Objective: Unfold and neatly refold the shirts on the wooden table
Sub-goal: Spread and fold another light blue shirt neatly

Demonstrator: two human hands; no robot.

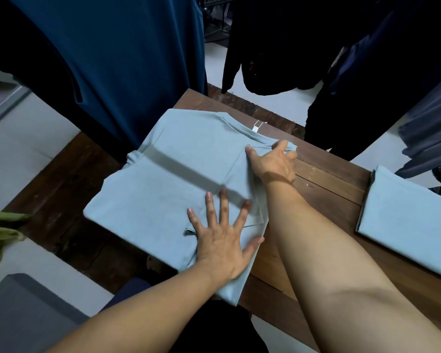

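Now, in the head view, my left hand (222,240) lies flat, fingers spread, pressing the pale blue shirt (163,161) onto the wooden surface (329,189). My right hand (275,161) pinches the shirt's far edge near the collar. If my flat palm slips while I pull, the fold could skew.

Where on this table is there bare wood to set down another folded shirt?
Widest bare wood lies between the shirt being folded and the folded shirt at right. A darker strip is free at left. Hanging garments crowd the far edge.
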